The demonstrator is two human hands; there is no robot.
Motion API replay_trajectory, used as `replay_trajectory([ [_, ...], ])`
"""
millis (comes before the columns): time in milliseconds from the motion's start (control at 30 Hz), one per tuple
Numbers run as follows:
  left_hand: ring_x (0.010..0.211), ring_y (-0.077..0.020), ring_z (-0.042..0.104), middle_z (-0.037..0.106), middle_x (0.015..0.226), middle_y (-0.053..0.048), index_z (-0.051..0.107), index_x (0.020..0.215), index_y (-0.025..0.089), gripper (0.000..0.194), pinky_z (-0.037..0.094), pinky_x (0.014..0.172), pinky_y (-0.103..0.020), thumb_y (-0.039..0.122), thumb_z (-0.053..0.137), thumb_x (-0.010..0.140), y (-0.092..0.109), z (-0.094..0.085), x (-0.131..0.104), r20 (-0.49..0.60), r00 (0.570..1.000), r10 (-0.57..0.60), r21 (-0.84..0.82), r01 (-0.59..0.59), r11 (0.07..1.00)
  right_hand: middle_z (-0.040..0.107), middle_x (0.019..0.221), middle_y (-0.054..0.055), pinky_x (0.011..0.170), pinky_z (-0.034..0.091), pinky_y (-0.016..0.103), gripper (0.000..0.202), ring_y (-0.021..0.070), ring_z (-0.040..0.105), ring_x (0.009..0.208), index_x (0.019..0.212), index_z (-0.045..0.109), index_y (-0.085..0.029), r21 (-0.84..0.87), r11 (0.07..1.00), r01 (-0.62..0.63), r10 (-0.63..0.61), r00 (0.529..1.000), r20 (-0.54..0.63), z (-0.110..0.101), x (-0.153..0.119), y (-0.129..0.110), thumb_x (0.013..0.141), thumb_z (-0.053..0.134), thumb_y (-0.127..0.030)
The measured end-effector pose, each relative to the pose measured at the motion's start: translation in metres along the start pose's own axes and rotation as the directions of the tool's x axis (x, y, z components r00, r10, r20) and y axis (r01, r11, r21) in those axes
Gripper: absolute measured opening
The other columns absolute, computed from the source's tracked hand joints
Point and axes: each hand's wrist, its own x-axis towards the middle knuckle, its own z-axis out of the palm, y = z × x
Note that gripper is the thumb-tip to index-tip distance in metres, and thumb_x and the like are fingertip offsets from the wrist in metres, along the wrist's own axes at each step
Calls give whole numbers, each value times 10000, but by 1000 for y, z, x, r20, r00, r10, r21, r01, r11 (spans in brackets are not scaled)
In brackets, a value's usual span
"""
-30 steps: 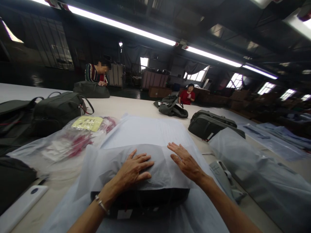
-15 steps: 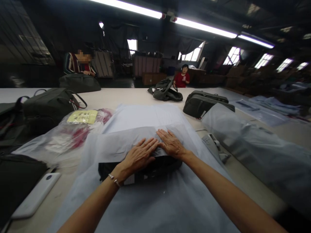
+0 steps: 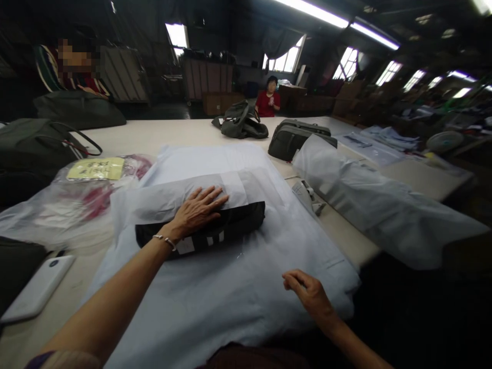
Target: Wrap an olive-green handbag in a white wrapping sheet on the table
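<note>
My left hand [image 3: 202,207] lies flat, fingers stretched out, on a translucent plastic bag [image 3: 154,200] partly covering a dark folded bag [image 3: 240,219]. The dark bag's near side sticks out of the plastic and shows white labels [image 3: 186,245]. To the right, apart from it, my right hand [image 3: 313,297] hovers above the stacked plastic bags [image 3: 246,292]. Its fingers are curled in and I see nothing held in them.
A yellow-labelled plastic bag [image 3: 96,168] and a white phone [image 3: 38,289] lie left. At right are a tape dispenser [image 3: 307,195] and a plastic-wrapped bundle [image 3: 369,195]. Dark bags [image 3: 244,120] stand farther back. Two people [image 3: 268,102] are beyond the table [image 3: 154,136].
My right hand has lifted off the plastic over the dark bag and moved toward me and right, its fingers curling. My left hand stays flat on the plastic. The view has turned right.
</note>
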Motion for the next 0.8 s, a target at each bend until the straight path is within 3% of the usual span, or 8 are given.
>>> replay_trajectory([
  [67, 1462, -274, 228, 283, 1589, -58, 305, 1497, 327, 572, 158, 1182, -503, 389, 507, 965, 0, 1, 1, -8, 1000, 10, -5, -10, 1000, 674, 659, 27, 681, 538, 351, 440, 226, 659, 673, 731, 674, -215, 152, 946, -286, 291, 957, -7, 4, -45, 43, 774, 616, -648],
  [167, 1463, -279, 223, 286, 1587, -68, 307, 1499, 306, 566, 155, 1180, -509, 391, 488, 969, -1, 2, 2, -25, 999, 28, -16, -29, 999, 720, 787, 64, 703, 537, 350, 533, 244, 693, 763, 814, 688, -196, 348, 738, -579, 586, 805, 95, 20, -96, 90, 651, 701, -703],
  [300, 1465, -282, 216, 267, 1595, -67, 289, 1505, 310, 562, 158, 1177, -514, 405, 456, 977, -3, 3, 3, -19, 999, 31, 6, -31, 999, 657, 1199, 155, 851, 528, 392, 739, 306, 640, 1105, 1060, 631, -213, 583, 412, -700, 757, 619, 209, 56, -131, 127, 554, 759, -737],
  [400, 1468, -282, 205, 265, 1595, -70, 277, 1508, 302, 568, 168, 1173, -515, 413, 446, 978, -2, 2, 3, -2, 1000, 26, 32, -26, 999, 455, 1470, 146, 926, 493, 449, 876, 348, 428, 1357, 1162, 555, -279, 654, 287, -700, 827, 525, 199, 83, -138, 147, 472, 760, -779],
  [467, 1465, -286, 209, 264, 1595, -71, 280, 1507, 296, 567, 167, 1172, -516, 417, 444, 977, -1, 1, 3, -1, 1000, 30, 42, -30, 999, 353, 1549, 111, 981, 455, 466, 926, 340, 286, 1442, 1201, 525, -310, 693, 254, -675, 825, 525, 210, 98, -137, 158, 448, 746, -800],
  [533, 1461, -290, 217, 273, 1591, -77, 291, 1504, 285, 559, 163, 1172, -514, 422, 432, 981, 0, 1, 3, -7, 999, 35, 44, -35, 998, 335, 1561, 109, 1006, 434, 456, 961, 326, 248, 1459, 1214, 519, -299, 742, 220, -633, 791, 561, 244, 110, -134, 164, 437, 715, -831],
  [667, 1461, -284, 216, 266, 1593, -74, 277, 1510, 288, 561, 155, 1174, -505, 434, 411, 985, 0, 1, 4, -8, 1000, 29, 24, -28, 999, 561, 1387, 95, 1004, 439, 441, 832, 290, 473, 1329, 1142, 577, -259, 816, 137, -562, 680, 652, 335, 124, -135, 162, 507, 739, -772],
  [800, 1460, -286, 214, 252, 1599, -69, 259, 1517, 293, 567, 155, 1172, -511, 444, 399, 988, -1, 3, 4, 6, 1000, 27, 21, -27, 999, 739, 1002, 10, 962, 483, 424, 545, 237, 671, 1017, 970, 627, -262, 881, 29, -473, 687, 649, 326, 127, -153, 153, 550, 863, -517],
])
